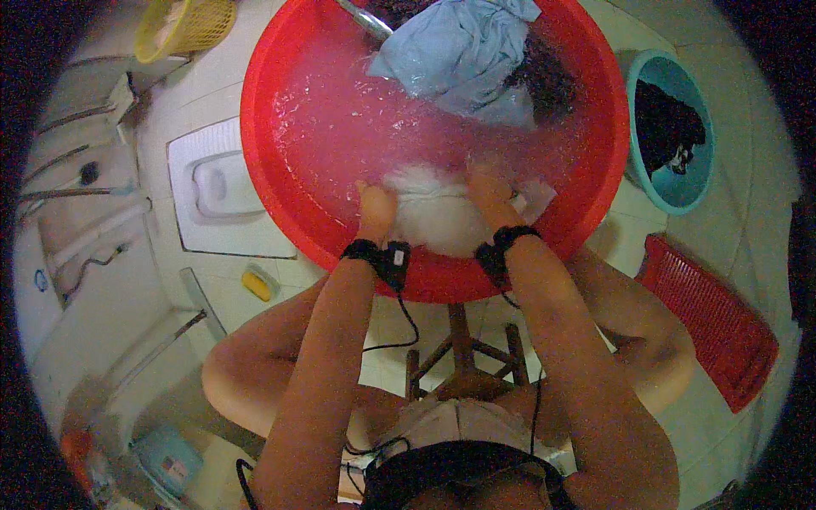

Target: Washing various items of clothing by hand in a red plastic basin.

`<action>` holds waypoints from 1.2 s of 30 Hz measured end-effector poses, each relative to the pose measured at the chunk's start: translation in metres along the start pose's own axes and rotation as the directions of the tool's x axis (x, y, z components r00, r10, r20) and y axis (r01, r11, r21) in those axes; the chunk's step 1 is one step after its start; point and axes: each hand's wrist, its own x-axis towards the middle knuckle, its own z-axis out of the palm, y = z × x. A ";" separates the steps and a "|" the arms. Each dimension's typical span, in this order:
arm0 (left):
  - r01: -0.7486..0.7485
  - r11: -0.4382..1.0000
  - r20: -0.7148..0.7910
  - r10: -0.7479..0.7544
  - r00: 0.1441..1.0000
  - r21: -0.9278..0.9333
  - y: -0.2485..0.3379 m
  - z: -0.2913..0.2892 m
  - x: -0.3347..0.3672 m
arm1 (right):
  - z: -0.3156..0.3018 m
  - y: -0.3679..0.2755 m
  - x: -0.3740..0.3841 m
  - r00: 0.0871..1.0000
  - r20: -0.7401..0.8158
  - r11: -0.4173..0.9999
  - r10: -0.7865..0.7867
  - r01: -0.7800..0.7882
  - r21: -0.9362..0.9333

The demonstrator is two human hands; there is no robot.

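A large red basin (pixel 259 191) of soapy water stands before me. At its near side a wet white cloth (pixel 429 217), perhaps a garment, lies bunched in the water between my hands. My left hand (pixel 376 211) closes on its left edge, and my right hand (pixel 490 197) holds the right edge. Water and blur partly hide the fingers of both. Farther back, a light blue cloth (pixel 459 59) rises above the water, with dark cloth (pixel 548 81) beside and behind it. A shiny metal tube (pixel 367 19) reaches in over the far rim.
On the right stand a turquoise tub (pixel 705 161) with black clothing and a red washboard-like ribbed panel (pixel 714 323). A squat toilet (pixel 217 187) is set in the floor at left, near a yellow bar (pixel 256 286). A yellow basket (pixel 204 30) sits far left. Cables trail from both wrists.
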 end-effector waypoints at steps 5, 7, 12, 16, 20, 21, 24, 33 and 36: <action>0.592 -0.037 0.576 -0.289 0.765 -0.805 -0.005 -0.019 -0.020 | -0.007 -0.100 -0.012 0.891 0.275 0.793 0.362 -0.449 0.412; 0.572 -0.083 0.577 -0.051 0.815 -0.816 0.003 -0.012 -0.020 | -0.009 -0.122 -0.025 0.995 0.001 0.674 0.101 -0.069 0.736; 0.252 0.393 0.274 0.002 0.962 -0.884 -0.007 0.009 -0.017 | -0.025 -0.161 -0.035 0.988 0.031 0.694 0.154 -0.130 0.708; -0.026 0.852 0.143 0.117 0.983 -0.523 -0.010 0.017 -0.014 | -0.003 -0.082 -0.001 0.963 -0.237 0.962 -0.131 0.181 0.203; 0.402 0.551 0.332 -0.227 0.915 -0.731 -0.005 -0.039 -0.014 | -0.047 -0.026 0.017 0.797 -0.084 0.801 0.599 -0.591 0.098; 0.400 0.550 0.331 -0.224 0.917 -0.733 -0.009 -0.025 -0.010 | -0.045 -0.029 0.012 0.892 -0.094 0.894 0.442 -0.447 -0.039; 0.198 0.894 0.086 -0.179 0.980 -0.402 -0.059 0.002 -0.016 | -0.011 -0.077 0.000 0.991 0.040 0.926 -0.126 0.132 -0.354; -0.011 0.993 -0.008 0.010 1.000 -0.116 -0.057 -0.066 -0.010 | -0.102 -0.067 0.023 0.972 0.196 0.969 0.132 -0.085 -0.231; -0.209 0.927 -0.230 0.140 0.963 -0.310 -0.012 -0.149 -0.017 | -0.189 -0.076 0.011 0.992 0.129 0.997 0.003 -0.013 0.082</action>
